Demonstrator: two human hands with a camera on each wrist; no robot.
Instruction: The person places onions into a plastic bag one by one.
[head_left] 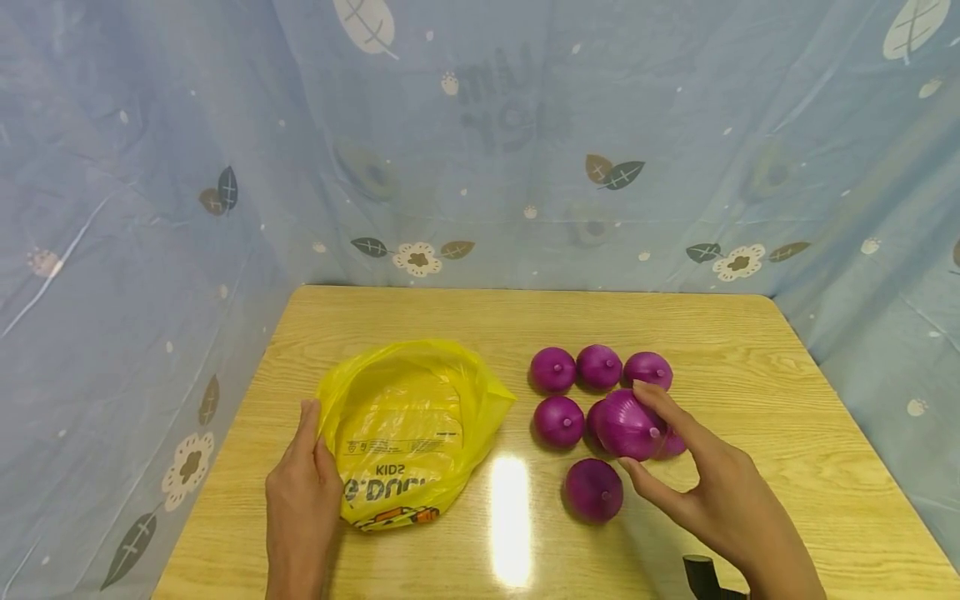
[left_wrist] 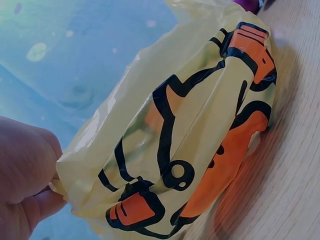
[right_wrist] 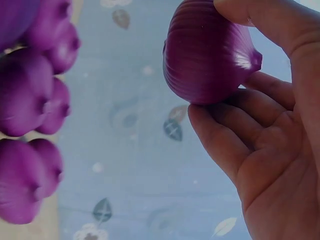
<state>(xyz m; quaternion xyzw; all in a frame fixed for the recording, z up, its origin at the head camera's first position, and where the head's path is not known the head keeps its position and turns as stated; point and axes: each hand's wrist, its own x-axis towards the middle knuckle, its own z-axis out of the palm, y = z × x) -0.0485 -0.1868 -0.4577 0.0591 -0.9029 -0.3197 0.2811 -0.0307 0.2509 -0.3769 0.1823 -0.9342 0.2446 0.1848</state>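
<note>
A yellow plastic bag (head_left: 405, 417) with printed lettering stands on the table, its mouth spread wide. My left hand (head_left: 303, 496) pinches the bag's left rim between thumb and fingers; the left wrist view shows this grip on the bag (left_wrist: 185, 130) beside an orange and black drawing. In my right hand (head_left: 720, 492) is a purple onion (head_left: 628, 425), held between thumb and fingertips above the other onions. The right wrist view shows that onion (right_wrist: 210, 55) with its pointed tip toward the palm. Whatever lies under the held onion is partly hidden.
Several more purple onions lie on the wooden table (head_left: 787, 400) right of the bag, among them a front onion (head_left: 593, 491) and a back left onion (head_left: 553, 370). A blue patterned curtain (head_left: 525, 167) hangs behind and at both sides. A dark object (head_left: 702, 577) shows near my right wrist.
</note>
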